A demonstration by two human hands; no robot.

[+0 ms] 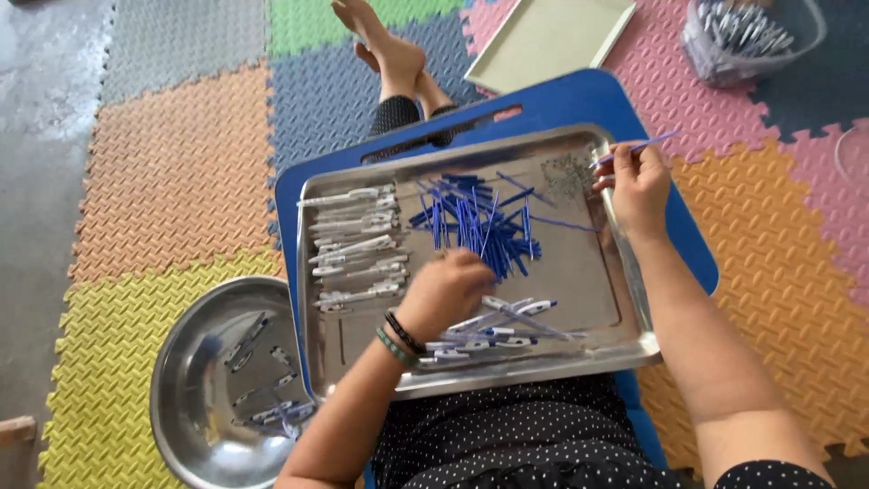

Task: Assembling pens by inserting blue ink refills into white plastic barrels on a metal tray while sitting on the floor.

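A metal tray (634,349) rests on a blue lap board (579,95) across my legs. A heap of blue pen refills (475,222) lies in its middle. Rows of white pen barrels (358,244) lie along its left side, and several more barrels (507,326) lie at the front. My left hand (445,292) hovers over the tray just below the refill heap, fingers curled, and whether it holds anything is hidden. My right hand (638,181) is raised at the tray's right rim and pinches a thin blue refill (647,145).
A round metal bowl (181,380) with several pens stands on the foam mat at my left. A pale flat tray (543,36) and a clear tub of pen parts (742,36) lie beyond the board. Bare feet (385,45) stretch ahead on coloured mat tiles.
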